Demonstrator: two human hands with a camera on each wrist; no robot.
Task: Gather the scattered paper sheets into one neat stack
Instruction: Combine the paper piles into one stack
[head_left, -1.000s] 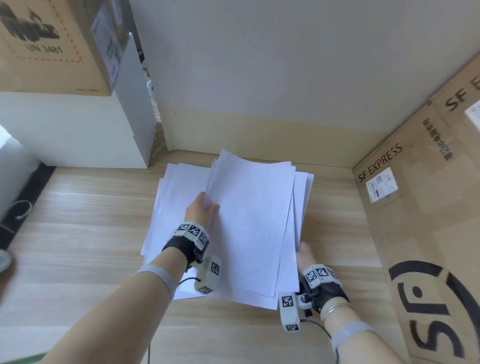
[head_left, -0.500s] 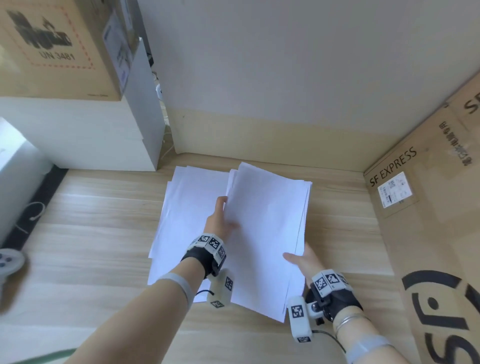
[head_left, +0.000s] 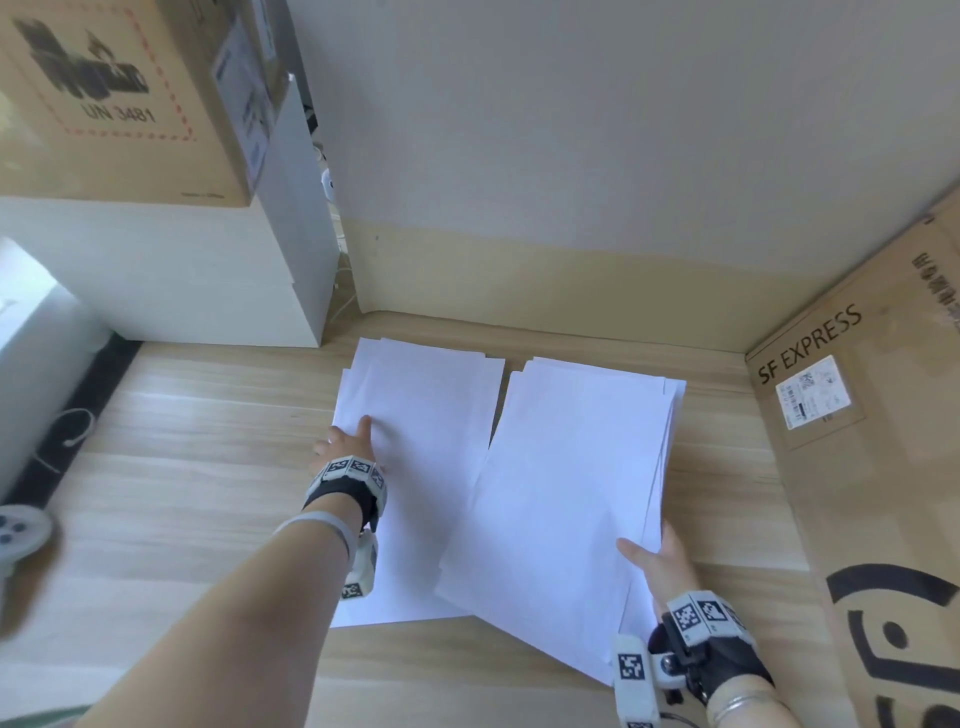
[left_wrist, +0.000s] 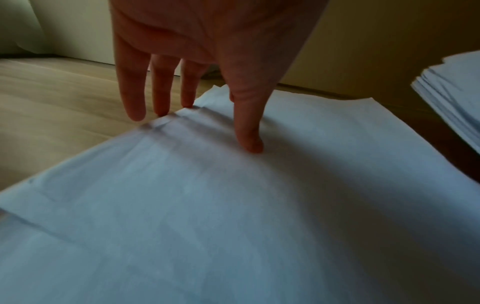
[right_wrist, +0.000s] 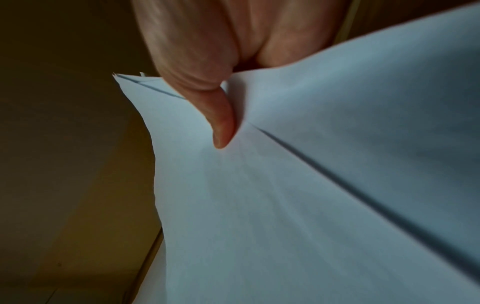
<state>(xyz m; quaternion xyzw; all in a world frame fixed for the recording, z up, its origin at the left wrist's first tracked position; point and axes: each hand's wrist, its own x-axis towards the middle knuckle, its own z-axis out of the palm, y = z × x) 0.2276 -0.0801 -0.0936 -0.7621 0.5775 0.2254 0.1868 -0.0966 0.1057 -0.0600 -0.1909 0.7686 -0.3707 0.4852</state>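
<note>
Two groups of white paper sheets are on the wooden table. The left group (head_left: 421, 467) (left_wrist: 233, 216) lies flat, its edges slightly offset. My left hand (head_left: 347, 441) (left_wrist: 197, 115) rests on its left edge, thumb on top and straight fingers against the edge. The right bundle (head_left: 571, 493) (right_wrist: 298, 195) is lifted and tilted over the table. My right hand (head_left: 657, 558) pinches that bundle at its near right edge, thumb (right_wrist: 221, 123) on top, fingers hidden beneath. In the left wrist view the bundle's far corner (left_wrist: 451, 98) shows several stacked edges.
A tall SF Express cardboard box (head_left: 872, 467) stands close on the right. White boxes (head_left: 182, 280) with a brown carton (head_left: 119, 98) on top stand at the back left. The wall (head_left: 571, 156) closes the back. A grey controller (head_left: 21, 535) lies at the left edge.
The right hand has pulled its bundle of sheets rightwards off the left group. The left hand let go of that bundle and moved left onto the edge of the flat sheets.
</note>
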